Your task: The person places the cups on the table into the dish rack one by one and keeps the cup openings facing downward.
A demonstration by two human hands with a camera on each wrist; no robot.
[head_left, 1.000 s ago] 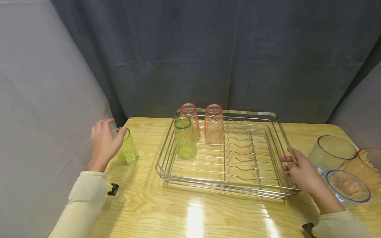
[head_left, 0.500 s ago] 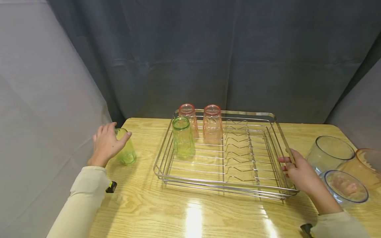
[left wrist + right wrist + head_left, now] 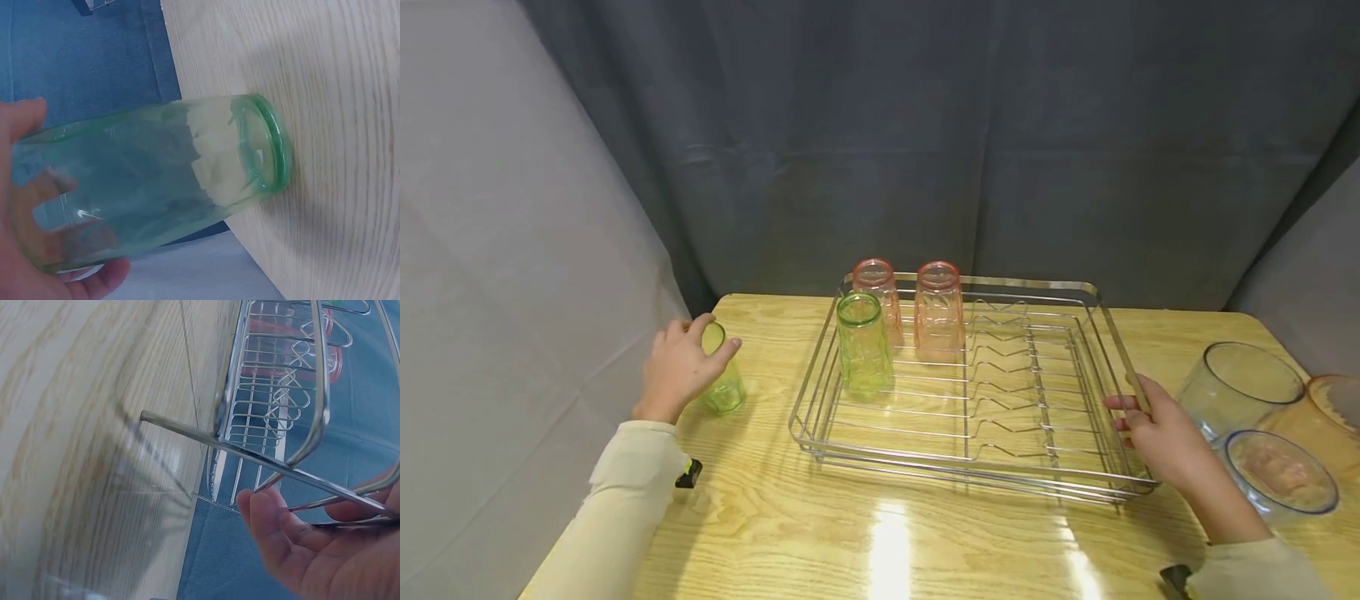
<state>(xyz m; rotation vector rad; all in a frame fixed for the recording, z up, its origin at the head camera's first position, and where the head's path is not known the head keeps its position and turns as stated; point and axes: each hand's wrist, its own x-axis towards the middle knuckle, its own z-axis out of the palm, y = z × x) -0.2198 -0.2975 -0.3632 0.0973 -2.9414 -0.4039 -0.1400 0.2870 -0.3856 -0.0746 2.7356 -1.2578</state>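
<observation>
In the head view, my left hand (image 3: 677,371) is around the upper part of a green drinking glass (image 3: 724,392) standing upright on the table at the left. The left wrist view shows the fingers curled round the mouth end of the green glass (image 3: 144,181), with its thick base at the wood. My right hand (image 3: 1165,437) grips the right end rail of a metal wire dish rack (image 3: 966,417); in the right wrist view, fingers (image 3: 269,525) wrap the wire. Upside down at the rack's left stand another green glass (image 3: 865,350) and two pink glasses (image 3: 938,321).
Right of the rack stand a large clear glass vessel (image 3: 1240,392), a blue-rimmed one (image 3: 1277,475) and an orange one (image 3: 1322,425), partly cut off by the frame edge. A dark curtain (image 3: 880,142) hangs behind the wooden table (image 3: 790,533).
My left hand has moved slightly right, and its fingers have closed in around the green glass. The right hand stays on the rack's end rail.
</observation>
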